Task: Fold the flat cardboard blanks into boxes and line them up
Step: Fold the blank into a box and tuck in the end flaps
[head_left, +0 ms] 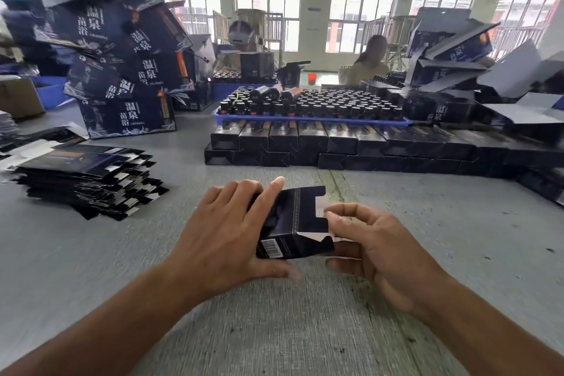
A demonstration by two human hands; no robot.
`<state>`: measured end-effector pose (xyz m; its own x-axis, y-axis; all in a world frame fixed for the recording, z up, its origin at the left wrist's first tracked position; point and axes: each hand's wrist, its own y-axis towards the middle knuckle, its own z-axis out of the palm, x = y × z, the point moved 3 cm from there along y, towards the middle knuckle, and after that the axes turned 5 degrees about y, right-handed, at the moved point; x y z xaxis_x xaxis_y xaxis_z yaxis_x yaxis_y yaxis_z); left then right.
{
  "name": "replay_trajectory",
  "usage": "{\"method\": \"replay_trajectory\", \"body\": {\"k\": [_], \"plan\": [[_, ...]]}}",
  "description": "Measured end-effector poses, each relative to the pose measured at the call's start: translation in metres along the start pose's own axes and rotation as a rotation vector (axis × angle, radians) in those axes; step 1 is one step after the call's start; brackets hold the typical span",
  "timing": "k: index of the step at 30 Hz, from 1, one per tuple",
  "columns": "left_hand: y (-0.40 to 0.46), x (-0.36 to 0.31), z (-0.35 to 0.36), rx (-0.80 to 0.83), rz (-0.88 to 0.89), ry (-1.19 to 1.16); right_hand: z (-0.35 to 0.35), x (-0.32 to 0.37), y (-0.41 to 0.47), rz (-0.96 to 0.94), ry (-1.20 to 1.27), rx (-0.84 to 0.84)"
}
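Note:
A dark half-folded carton (293, 223) with a barcode on its near side is held just above the grey table (91, 253), its end flaps open toward the right. My left hand (225, 235) grips its left part, fingers over the top and thumb under. My right hand (369, 241) pinches a flap at the open right end. A pile of flat dark blanks (88, 174) lies at the left. Finished dark boxes (335, 143) stand lined up in two tiers across the table behind.
A blue tray (311, 120) full of small dark bottles rests on the lined-up boxes. Large printed cartons (128, 70) are heaped at back left, opened cartons (476, 79) at back right. Two people work at the far side.

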<state>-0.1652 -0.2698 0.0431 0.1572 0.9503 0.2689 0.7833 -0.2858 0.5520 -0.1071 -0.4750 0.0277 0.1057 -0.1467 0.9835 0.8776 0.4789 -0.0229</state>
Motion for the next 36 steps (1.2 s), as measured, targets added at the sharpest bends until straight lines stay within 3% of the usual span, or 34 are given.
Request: {"method": "replay_trajectory", "body": {"k": [5,12,19,36], "plan": [[-0.002,-0.006,-0.005,-0.084,-0.02,-0.079,0.004,0.004,-0.005,-0.08,-0.035,-0.018],[0.0,-0.008,-0.003,-0.117,-0.004,-0.13,0.011,0.009,-0.011,-0.293,-0.312,-0.106],[0.0,-0.009,-0.007,-0.147,0.073,-0.122,0.018,0.009,-0.015,-0.337,-0.37,-0.041],[0.001,-0.009,-0.014,-0.205,0.155,-0.215,0.016,0.017,-0.02,-0.524,-0.505,-0.121]]}}
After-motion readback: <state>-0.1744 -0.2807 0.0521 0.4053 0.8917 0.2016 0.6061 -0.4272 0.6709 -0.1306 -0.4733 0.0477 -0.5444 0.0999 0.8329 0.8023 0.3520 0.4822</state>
